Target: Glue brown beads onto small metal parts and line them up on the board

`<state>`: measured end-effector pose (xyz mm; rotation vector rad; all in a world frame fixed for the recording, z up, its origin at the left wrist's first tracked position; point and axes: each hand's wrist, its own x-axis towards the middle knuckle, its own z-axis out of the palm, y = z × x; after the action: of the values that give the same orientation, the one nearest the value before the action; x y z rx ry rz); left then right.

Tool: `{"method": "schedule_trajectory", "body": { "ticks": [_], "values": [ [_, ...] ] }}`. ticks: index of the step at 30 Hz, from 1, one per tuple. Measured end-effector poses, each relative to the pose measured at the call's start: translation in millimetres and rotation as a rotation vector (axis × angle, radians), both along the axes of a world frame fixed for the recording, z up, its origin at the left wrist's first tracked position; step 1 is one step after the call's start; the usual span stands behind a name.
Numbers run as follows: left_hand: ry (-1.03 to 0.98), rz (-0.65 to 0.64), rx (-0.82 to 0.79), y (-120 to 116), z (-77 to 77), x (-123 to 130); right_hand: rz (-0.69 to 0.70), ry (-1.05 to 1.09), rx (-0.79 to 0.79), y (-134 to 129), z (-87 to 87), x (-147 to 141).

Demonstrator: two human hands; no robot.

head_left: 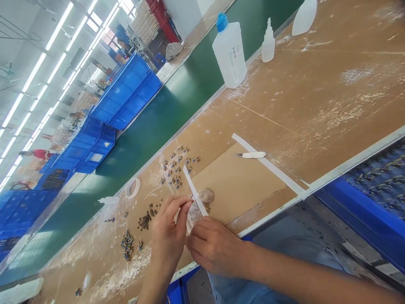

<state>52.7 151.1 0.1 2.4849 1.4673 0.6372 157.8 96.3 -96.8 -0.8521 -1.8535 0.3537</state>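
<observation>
My left hand (pixel 171 223) is closed in a pinch, thumb against forefinger, on a tiny dark piece at the fingertips too small to name. Beside it, my right hand (pixel 218 247) is closed near the table edge, its fingers curled, and what they hold is hidden. Just past the fingertips stands a small transparent cup (pixel 207 195) by a white tape strip (pixel 195 192). A pile of small brown pieces (pixel 146 220) lies left of my left hand. Small blue-and-brass parts lie scattered (pixel 177 169) beyond the hands and heaped (pixel 127 245) at the left.
A white-handled knife (pixel 253 155) lies across another tape strip (pixel 275 169) on the cardboard sheet (pixel 240 181). A tape roll (pixel 133 188), a blue-capped bottle (pixel 230 55) and a dropper bottle (pixel 268 44) stand near the green belt (pixel 183 93). Blue crates (pixel 126 93) are beyond.
</observation>
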Motion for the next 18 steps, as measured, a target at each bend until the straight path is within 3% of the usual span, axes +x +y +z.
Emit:
{"method": "schedule_trajectory", "body": {
  "ticks": [4,7,10,14,18],
  "values": [
    [-0.238,0.279,-0.037,-16.9,-2.6,-32.7,0.075,0.011,-0.081,-2.6,4.0,4.3],
    [-0.412,0.484,-0.042,-34.0,-18.5,-62.3,0.109,0.051,-0.109,-4.9,3.5,4.0],
    [-0.452,0.623,-0.044,-49.9,-38.7,-88.8,0.131,0.068,-0.109,-6.8,1.2,1.6],
    [-0.284,0.596,-0.066,-59.4,-51.4,-106.5,0.138,0.068,-0.093,-7.9,0.6,-1.3],
    [-0.136,0.497,-0.027,-53.4,-45.0,-105.0,0.126,0.057,-0.086,-7.7,1.1,-1.1]
  ]
}}
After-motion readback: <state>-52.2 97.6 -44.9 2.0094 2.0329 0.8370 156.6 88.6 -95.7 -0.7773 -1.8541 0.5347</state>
